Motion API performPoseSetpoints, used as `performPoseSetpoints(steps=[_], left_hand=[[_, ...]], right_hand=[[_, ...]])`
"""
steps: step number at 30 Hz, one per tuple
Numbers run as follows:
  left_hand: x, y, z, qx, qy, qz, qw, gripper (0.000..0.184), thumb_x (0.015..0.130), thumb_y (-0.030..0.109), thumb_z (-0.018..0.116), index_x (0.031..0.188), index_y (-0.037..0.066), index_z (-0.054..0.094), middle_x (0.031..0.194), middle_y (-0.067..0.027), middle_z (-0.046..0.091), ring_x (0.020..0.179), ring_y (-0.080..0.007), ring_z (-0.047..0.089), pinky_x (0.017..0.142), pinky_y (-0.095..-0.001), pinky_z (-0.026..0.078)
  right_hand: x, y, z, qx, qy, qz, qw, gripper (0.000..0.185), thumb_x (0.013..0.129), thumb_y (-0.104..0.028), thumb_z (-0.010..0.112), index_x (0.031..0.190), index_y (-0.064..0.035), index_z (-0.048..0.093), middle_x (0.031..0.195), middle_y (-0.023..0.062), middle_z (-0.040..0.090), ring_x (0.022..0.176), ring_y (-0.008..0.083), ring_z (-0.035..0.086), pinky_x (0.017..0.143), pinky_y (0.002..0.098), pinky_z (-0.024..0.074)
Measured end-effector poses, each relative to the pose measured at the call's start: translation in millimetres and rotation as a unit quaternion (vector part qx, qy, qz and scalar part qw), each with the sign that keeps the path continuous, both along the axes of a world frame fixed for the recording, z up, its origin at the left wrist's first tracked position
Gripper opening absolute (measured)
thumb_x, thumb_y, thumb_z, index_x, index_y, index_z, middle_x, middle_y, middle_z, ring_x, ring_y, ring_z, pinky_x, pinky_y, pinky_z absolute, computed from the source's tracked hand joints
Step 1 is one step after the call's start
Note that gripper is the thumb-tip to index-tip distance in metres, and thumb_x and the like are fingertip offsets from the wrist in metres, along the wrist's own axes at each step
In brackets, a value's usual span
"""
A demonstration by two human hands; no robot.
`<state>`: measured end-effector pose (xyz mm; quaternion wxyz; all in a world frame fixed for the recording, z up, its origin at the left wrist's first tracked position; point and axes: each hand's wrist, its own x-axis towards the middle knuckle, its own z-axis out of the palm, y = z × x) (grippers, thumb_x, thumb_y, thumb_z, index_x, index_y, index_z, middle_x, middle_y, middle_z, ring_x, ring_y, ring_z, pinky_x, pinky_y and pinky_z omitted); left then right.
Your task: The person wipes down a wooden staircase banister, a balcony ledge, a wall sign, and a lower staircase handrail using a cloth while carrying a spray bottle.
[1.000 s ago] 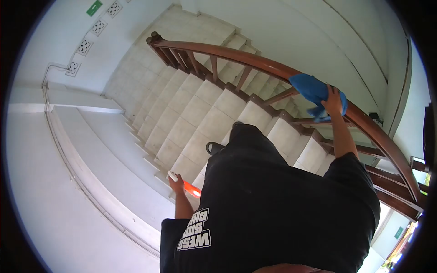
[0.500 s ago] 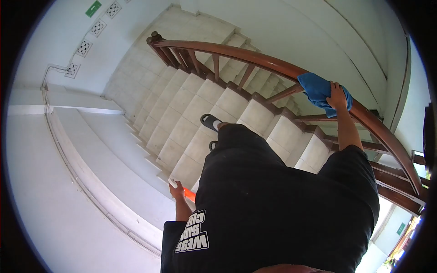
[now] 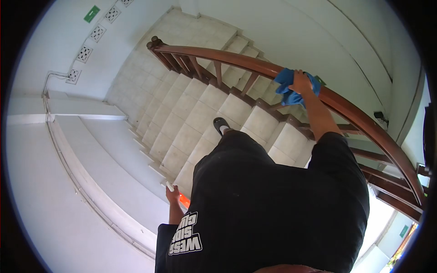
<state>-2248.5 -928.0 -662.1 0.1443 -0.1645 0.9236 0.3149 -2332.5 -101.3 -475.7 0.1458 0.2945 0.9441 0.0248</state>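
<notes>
My right hand (image 3: pixel 301 83) presses a bunched blue cloth (image 3: pixel 286 86) on top of the brown wooden handrail (image 3: pixel 236 58), at the upper right of centre. The cloth drapes over the side of the rail. Low on the left, my left hand (image 3: pixel 172 194) is wrapped round an orange bottle with a white top (image 3: pixel 184 200), held beside my body. Part of the bottle is hidden behind the hand and the black shirt.
Tiled stairs (image 3: pixel 191 116) run down to a landing at the upper left. Wooden balusters (image 3: pixel 249 83) stand under the rail. A white wall (image 3: pixel 41 168) with a ledge lies to the left. One foot in a dark sandal (image 3: pixel 220 123) is on a step.
My right hand and the cloth first slid a little down to the right, then moved up and left along the rail. One sandalled foot has stepped forward. The bottle remains in my left hand.
</notes>
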Motion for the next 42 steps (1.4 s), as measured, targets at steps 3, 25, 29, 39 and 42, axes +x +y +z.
performPoseSetpoints(steps=[3, 25, 29, 39, 42], left_hand=[[-51, 2, -23, -0.003, 0.037, -0.023, 0.999, 0.033, 0.088, 0.018, 0.062, 0.116, 0.002, 0.055, 0.084, -0.0097, 0.064, 0.065, -0.0177, 0.062, 0.054, -0.0310, 0.051], [-373, 315, -46, 0.214, 0.059, -0.308, 0.925, 0.043, 0.083, 0.015, 0.064, 0.123, 0.003, 0.056, 0.113, -0.0157, 0.067, 0.107, -0.0317, 0.065, 0.090, -0.0393, 0.050], [-362, 278, -63, 0.215, 0.033, -0.306, 0.927, 0.043, 0.083, 0.015, 0.064, 0.123, 0.003, 0.056, 0.113, -0.0157, 0.067, 0.107, -0.0314, 0.065, 0.090, -0.0396, 0.050], [-319, 165, -77, 0.123, -0.020, -0.220, 0.967, 0.045, 0.083, 0.010, 0.062, 0.126, 0.000, 0.053, 0.110, -0.0128, 0.064, 0.097, -0.0229, 0.064, 0.082, -0.0348, 0.053], [-313, 148, -91, 0.164, -0.018, -0.150, 0.975, 0.045, 0.084, 0.009, 0.060, 0.127, -0.001, 0.052, 0.107, -0.0114, 0.062, 0.088, -0.0198, 0.065, 0.076, -0.0323, 0.054]], right_hand=[[-45, -17, -25, -0.024, 0.010, 0.039, 0.999, 0.086, 0.072, -0.031, 0.079, 0.140, 0.0015, 0.038, 0.135, 0.0207, 0.046, 0.123, 0.0390, 0.050, 0.102, 0.0445, 0.0462], [51, -28, 25, 0.059, 0.067, -0.102, 0.991, 0.091, 0.069, -0.014, 0.081, 0.147, -0.0175, 0.036, 0.147, 0.0113, 0.039, 0.133, 0.0328, 0.042, 0.106, 0.0401, 0.0440], [11, -27, -10, 0.012, 0.074, -0.010, 0.997, 0.091, 0.067, -0.012, 0.080, 0.146, -0.0151, 0.035, 0.145, 0.0106, 0.039, 0.128, 0.0351, 0.044, 0.107, 0.0433, 0.0422], [-214, -93, -164, -0.061, 0.085, 0.076, 0.992, 0.074, 0.081, -0.013, 0.069, 0.147, -0.0097, 0.035, 0.141, 0.0176, 0.041, 0.128, 0.0378, 0.045, 0.107, 0.0423, 0.0419], [-226, -101, -178, -0.041, 0.111, 0.013, 0.993, 0.061, 0.088, -0.011, 0.058, 0.145, -0.0103, 0.038, 0.143, 0.0187, 0.039, 0.127, 0.0362, 0.046, 0.106, 0.0418, 0.0424]])
